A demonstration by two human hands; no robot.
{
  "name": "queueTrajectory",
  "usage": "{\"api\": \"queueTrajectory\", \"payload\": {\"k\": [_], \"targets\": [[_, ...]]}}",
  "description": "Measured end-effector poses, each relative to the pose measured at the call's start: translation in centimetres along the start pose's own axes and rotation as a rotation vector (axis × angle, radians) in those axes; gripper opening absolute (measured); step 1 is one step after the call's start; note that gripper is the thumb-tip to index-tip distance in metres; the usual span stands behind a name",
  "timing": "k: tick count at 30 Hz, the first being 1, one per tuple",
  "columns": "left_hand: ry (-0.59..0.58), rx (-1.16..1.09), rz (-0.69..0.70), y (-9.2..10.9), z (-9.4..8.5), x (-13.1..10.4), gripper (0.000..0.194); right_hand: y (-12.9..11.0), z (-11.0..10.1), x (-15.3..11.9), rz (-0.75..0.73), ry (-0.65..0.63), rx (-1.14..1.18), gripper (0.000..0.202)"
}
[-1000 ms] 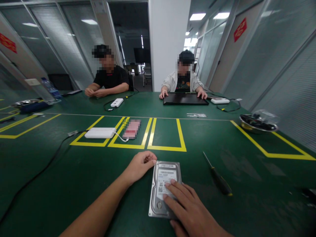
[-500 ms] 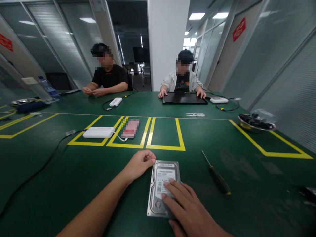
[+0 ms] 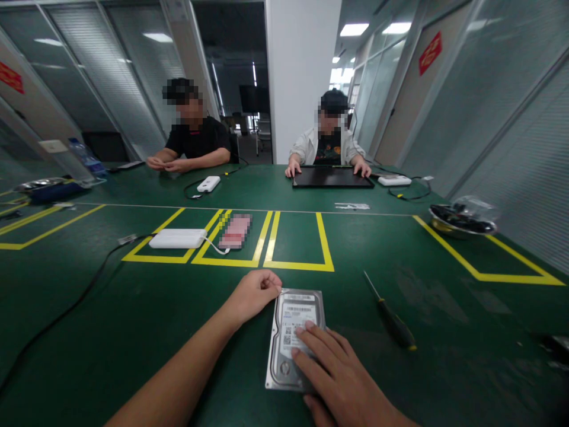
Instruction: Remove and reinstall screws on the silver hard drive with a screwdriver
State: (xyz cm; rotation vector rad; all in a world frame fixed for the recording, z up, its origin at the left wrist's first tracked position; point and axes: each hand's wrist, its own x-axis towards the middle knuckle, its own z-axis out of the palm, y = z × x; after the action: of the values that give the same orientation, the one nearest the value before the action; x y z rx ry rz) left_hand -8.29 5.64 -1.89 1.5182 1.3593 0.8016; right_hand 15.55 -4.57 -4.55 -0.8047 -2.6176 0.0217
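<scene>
A silver hard drive (image 3: pixel 300 299) with a white printed label lies flat on the green table in front of me. My right hand (image 3: pixel 333 362) rests across its lower right part, fingers stretched out over the label, thumb partly hidden near the lower edge. At the drive's upper left corner, my left hand (image 3: pixel 258 293) has its fingers curled in, thumb and index finger pinched together. Whatever sits in that pinch is too small to make out. To the right lies a screwdriver (image 3: pixel 393 320) with a dark green handle and yellow end, apart from both hands.
Yellow tape (image 3: pixel 302 265) marks boxes on the table (image 3: pixel 178 332). A white power bank (image 3: pixel 178 238) is cabled to a pink phone-like item (image 3: pixel 235 231). A bowl (image 3: pixel 462 224) of dark parts stands right. Two people sit opposite, one touching a black panel (image 3: pixel 333 177).
</scene>
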Motion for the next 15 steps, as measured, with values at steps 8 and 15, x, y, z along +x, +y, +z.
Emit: {"api": "queueTrajectory", "payload": {"k": [8, 15], "targets": [[-0.022, -0.061, -0.011, -0.13, -0.49, -0.12, 0.020, -0.16, -0.39, 0.09, -0.015, -0.038, -0.011, 0.062], [-0.051, -0.134, -0.035, -0.16, -0.67, -0.30, 0.020, -0.07, -0.13, 0.03, -0.011, -0.025, -0.009, 0.062]]}}
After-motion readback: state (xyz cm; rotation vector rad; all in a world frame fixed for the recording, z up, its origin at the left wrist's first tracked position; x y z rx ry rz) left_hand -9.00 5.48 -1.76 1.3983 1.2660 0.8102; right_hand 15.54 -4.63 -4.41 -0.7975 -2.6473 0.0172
